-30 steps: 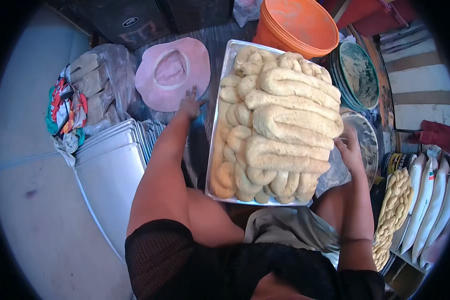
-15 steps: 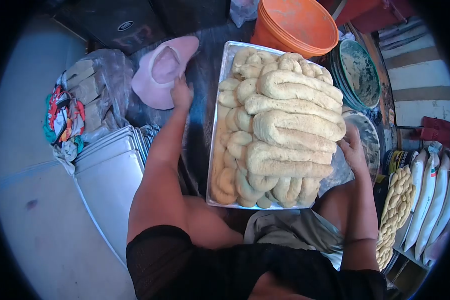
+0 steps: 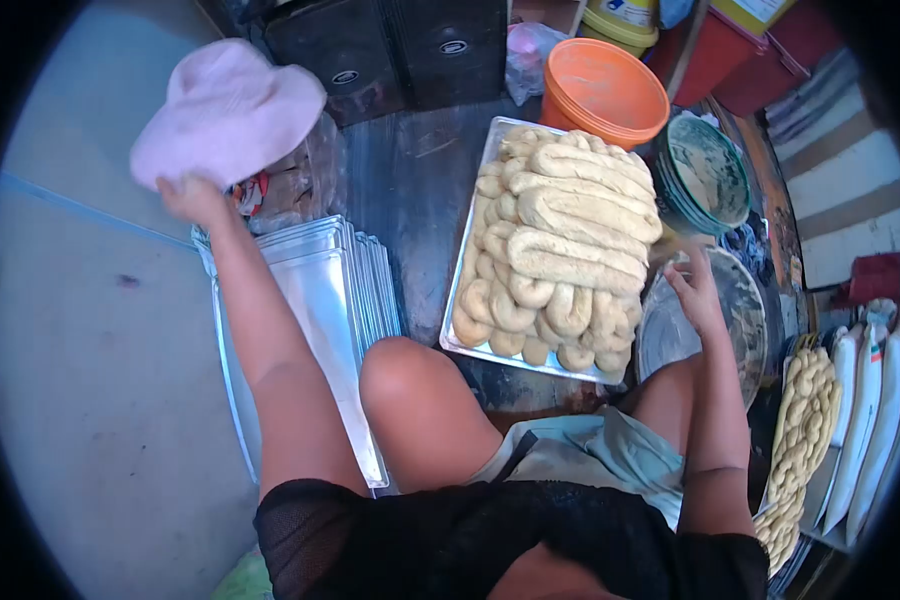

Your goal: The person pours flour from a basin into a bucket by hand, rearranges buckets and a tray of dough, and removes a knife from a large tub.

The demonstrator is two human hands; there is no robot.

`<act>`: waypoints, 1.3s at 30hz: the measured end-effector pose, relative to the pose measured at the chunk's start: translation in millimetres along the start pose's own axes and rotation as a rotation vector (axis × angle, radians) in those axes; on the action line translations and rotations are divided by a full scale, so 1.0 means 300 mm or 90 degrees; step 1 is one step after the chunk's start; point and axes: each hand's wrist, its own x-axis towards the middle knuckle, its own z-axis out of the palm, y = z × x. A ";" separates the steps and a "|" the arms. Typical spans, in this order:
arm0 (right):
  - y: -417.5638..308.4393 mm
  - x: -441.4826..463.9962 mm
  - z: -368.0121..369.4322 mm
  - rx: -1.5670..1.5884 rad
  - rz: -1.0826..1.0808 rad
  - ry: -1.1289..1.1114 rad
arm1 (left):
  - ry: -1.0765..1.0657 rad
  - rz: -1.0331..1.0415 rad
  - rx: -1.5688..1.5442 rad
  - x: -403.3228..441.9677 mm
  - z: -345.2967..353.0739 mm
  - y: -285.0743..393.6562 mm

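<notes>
My left hand (image 3: 192, 198), at upper left, grips the brim of a pink hat (image 3: 232, 110) and holds it up above a plastic-wrapped bundle. Bent fingers, apart, show on my right hand (image 3: 698, 292), which hovers over a large round basin (image 3: 670, 335) just right of the dough and holds nothing. In the middle lies a metal tray (image 3: 458, 290) piled with thick, folded ropes of pale dough (image 3: 580, 250). Smaller rounded dough pieces (image 3: 510, 310) sit beneath and in front of them.
Stacked metal trays (image 3: 310, 290) stand by my left knee. Behind the dough are an orange bucket (image 3: 610, 95) and dark green buckets (image 3: 705, 165). Braided dough (image 3: 800, 440) and long white packs (image 3: 860, 400) are at right. Dark cabinets (image 3: 400, 55) line the back.
My left hand has lifted the pink hat from the dark surface and carried it left. My right hand has come away from the dough's side. The view has shifted.
</notes>
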 end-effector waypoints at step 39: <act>0.652 0.592 0.022 0.441 0.264 0.760 | -0.580 -0.202 0.227 -0.975 0.187 0.435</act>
